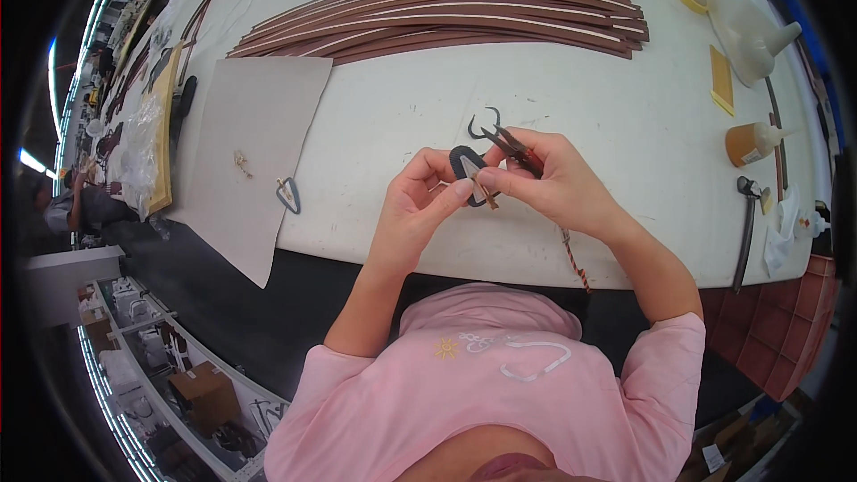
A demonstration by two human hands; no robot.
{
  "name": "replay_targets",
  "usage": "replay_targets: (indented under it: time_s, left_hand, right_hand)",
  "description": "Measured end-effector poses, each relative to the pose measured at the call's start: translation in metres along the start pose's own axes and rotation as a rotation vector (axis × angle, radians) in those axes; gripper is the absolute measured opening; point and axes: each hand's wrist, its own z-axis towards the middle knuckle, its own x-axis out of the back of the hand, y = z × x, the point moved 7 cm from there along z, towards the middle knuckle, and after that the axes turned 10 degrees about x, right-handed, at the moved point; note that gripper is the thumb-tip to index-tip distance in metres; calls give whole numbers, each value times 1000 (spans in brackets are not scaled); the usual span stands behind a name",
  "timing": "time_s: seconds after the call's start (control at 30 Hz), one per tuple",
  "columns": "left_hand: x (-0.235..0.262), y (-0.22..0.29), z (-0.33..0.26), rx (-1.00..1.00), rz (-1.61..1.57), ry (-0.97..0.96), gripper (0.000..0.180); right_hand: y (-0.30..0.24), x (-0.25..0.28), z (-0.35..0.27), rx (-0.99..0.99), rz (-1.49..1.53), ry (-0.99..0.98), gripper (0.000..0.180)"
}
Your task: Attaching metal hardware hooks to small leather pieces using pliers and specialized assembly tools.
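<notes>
My left hand (412,201) pinches dark loop (464,170) between thumb and fingers, holds it above near edge of white table (393,125). My right hand (553,183) closed around snips (504,138), its fingertips also press on loop and on small brown strip (489,198) there. Both hands touch at loop. Second loop (287,194) lies on grey sheet (254,138), left, well apart. Long brown strips (446,13) far on table. Glue bottle (750,143) and hammer (745,228) at right.
</notes>
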Motion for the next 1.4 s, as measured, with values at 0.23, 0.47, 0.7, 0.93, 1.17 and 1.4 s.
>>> replay_targets:
  time_s: [0.23,0.47,0.7,0.93,1.17,1.4]
  left_hand:
    - [9,-3,0,-28,-96,158,17]
    - [15,-3,-2,-26,-70,211,13]
    - [22,-1,-1,62,-109,232,11]
    - [16,6,-4,-4,-16,267,15]
    - [13,6,-4,-40,12,322,16]
    - [13,5,-4,-68,17,335,16]
  right_hand:
    - [13,-6,3,0,8,2,15]
    - [17,-19,1,-73,28,-46,14]
    - [12,-15,-2,-28,140,61,34]
    - [19,-32,-4,-79,210,-45,35]
    - [21,-32,-1,-81,246,-32,36]
    - [19,-30,-1,-64,183,-19,36]
